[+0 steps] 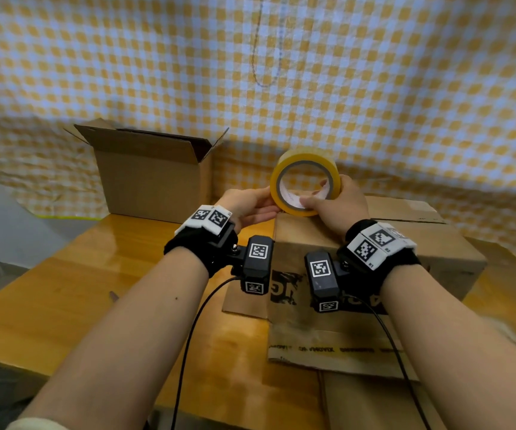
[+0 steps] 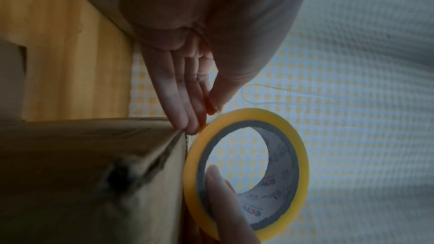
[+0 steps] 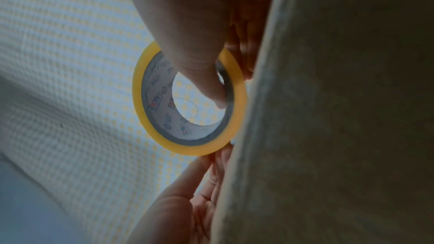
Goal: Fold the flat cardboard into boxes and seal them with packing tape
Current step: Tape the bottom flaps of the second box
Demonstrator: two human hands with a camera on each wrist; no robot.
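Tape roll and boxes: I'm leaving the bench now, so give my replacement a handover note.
Right hand grips the tape roll, thumb in its core, at the top left edge of the closed box.
Left hand: straight fingertips on the roll's rim.
Open box stands behind on the table.
Done: both boxes folded.
Left: tape the closed box; no strip shows on it yet.

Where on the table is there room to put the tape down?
Bare wooden table lies on the left, bordered by the open cardboard box behind and the left forearm. The top of the closed box, right of the right hand holding the tape roll, is also free. Flat cardboard crowds the near right.
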